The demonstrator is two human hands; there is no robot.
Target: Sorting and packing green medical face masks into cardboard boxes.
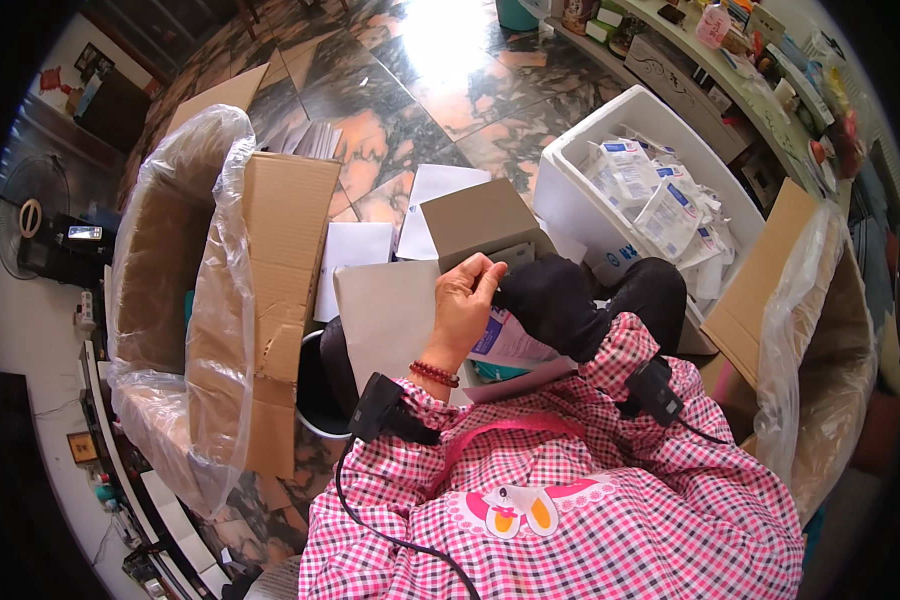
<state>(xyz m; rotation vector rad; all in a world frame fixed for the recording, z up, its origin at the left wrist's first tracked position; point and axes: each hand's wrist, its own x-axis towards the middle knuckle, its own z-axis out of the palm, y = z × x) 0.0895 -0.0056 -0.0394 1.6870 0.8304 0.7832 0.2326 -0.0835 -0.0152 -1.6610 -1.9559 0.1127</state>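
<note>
White sachets with blue print (660, 205) are heaped in a white foam box (570, 190) at upper right. A blue-and-white packet (505, 340) is seen on the lap. Bag-lined cartons (270, 270) are stood at both sides.

The left hand (465, 300) sits near the picture's centre, fingers curled at a small grey cardboard box (480, 222) toward twelve o'clock. The right hand is hidden behind a black-clad knee (555, 300). At two o'clock a white foam bin (570, 195) holds sealed white packets (650, 195). Plastic-lined cartons stand at nine o'clock (200, 300) and four o'clock (820, 330).
</note>
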